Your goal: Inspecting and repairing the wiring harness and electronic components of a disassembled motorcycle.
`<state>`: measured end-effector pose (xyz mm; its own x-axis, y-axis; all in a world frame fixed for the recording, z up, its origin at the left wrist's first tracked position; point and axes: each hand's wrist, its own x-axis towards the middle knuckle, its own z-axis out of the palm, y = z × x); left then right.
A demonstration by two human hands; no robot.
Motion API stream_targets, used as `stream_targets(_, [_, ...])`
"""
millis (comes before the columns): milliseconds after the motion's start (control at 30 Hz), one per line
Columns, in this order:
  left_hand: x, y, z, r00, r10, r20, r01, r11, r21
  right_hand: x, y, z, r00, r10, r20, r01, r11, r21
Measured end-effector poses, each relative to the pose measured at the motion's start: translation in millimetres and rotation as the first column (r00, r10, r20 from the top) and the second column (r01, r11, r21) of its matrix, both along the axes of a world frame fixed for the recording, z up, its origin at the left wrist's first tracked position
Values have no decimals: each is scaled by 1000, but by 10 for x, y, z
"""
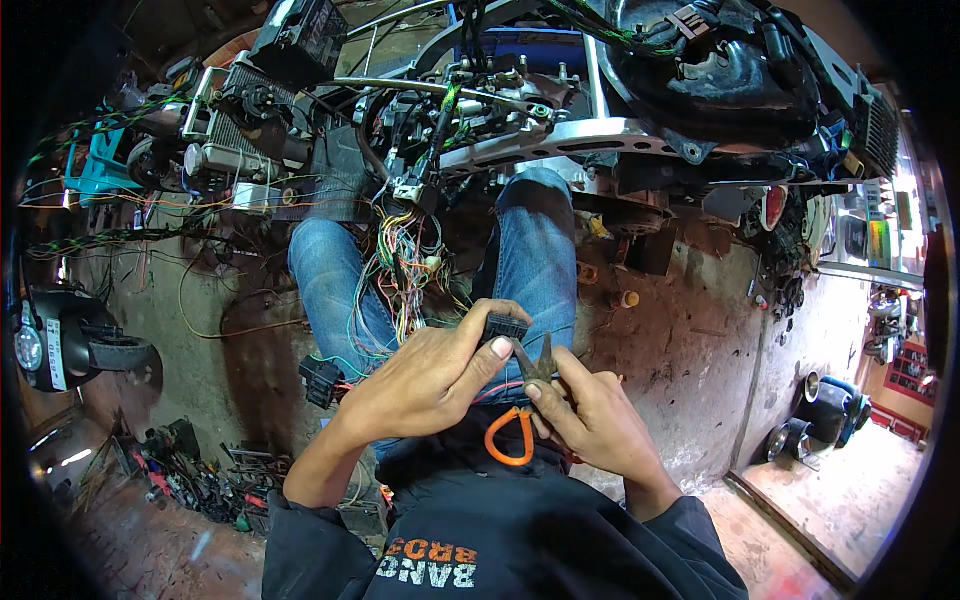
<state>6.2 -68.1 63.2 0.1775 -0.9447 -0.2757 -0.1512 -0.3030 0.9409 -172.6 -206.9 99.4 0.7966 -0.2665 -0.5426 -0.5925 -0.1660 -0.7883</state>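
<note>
My left hand grips a black multi-pin connector between thumb and fingers, above my lap. In my right hand is a pair of scissors, held near the pivot. Its blades point away from me and stand apart, one close to my left thumb and the connector. An orange handle loop hangs below my right fingers; the other loop is hidden by the hand. Across my thighs lies a bundle of coloured wires. A second black connector with wires hangs beside my left wrist.
A stripped motorcycle frame spans the far side, with a black battery and a radiator at its left. Tools and parts lie heaped on the floor at lower left. Metal cylindrical parts stand at right.
</note>
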Motion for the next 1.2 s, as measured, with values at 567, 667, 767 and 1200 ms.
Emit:
stream_targets(567, [-116, 49, -245, 983, 176, -41, -180, 974, -140, 33, 137, 58, 988, -100, -114, 132, 936, 326])
stream_targets(667, [-92, 68, -201, 959, 203, -197, -208, 978, -7, 60, 187, 77, 994, -101, -30, 106, 974, 201])
stream_targets(767, [-98, 55, -216, 935, 241, -260, -252, 968, -9, 111, 170, 103, 994, -99, -39, 106, 960, 260])
stream_targets(1200, [114, 196, -252, 699, 325, -637, -503, 857, -114, 173, 48, 178, 999, 13, 42, -29, 910, 413])
